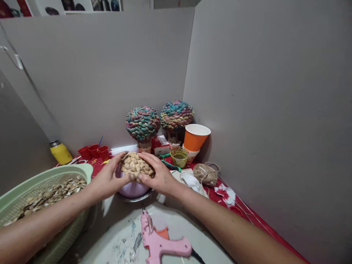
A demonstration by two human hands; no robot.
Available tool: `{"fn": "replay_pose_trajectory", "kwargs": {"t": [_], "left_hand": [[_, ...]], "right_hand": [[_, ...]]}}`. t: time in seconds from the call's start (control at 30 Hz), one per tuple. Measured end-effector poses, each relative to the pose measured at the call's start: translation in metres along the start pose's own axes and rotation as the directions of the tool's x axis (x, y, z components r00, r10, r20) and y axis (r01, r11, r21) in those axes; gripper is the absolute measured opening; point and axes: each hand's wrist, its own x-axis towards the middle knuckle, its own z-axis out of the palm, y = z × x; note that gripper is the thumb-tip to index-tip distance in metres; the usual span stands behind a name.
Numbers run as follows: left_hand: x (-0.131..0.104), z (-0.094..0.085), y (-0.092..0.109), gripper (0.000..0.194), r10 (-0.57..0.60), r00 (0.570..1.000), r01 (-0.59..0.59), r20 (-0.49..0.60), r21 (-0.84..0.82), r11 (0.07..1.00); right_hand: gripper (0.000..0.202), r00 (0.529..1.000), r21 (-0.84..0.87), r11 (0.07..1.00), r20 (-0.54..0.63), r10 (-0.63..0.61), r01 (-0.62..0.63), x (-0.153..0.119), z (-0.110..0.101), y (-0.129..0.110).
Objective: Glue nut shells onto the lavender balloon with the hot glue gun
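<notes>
A rounded dome covered in tan nutshells [137, 165] rests on a purple bowl or ball [133, 190], which stands in a metal dish [134, 200]. My left hand [112, 178] cups the dome's left side, thumb at its front. From the right, my right hand [156, 174] holds the same dome, fingers over its top edge and thumb near the other thumb. Below them a pink glue gun [158, 240] lies on the pale, paint-stained surface, nozzle toward the bowl.
A green basket of shells [87, 172] stands left. Behind are a yellow bottle [61, 153], red cups [103, 152], two colourful shell balls [143, 124] on stands, and an orange paper cup [194, 141]. Twine [206, 174] lies right, near grey walls.
</notes>
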Motion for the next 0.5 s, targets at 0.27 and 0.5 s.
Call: {"fn": "replay_pose_trajectory", "kwargs": {"t": [0.27,0.5], "left_hand": [[-0.008,-0.011,0.001,0.079,-0.113,0.994,0.112,-0.007,-0.071,0.991],[-0.055,-0.023,0.037,0.076,-0.340,0.928,0.290,-0.152,-0.277,0.916]], "right_hand": [[0.058,1.000,0.026,1.000,-0.008,0.006,-0.006,0.000,-0.001,0.001],[0.055,0.997,0.098,0.995,-0.066,0.042,-0.036,0.001,-0.002,0.009]]}}
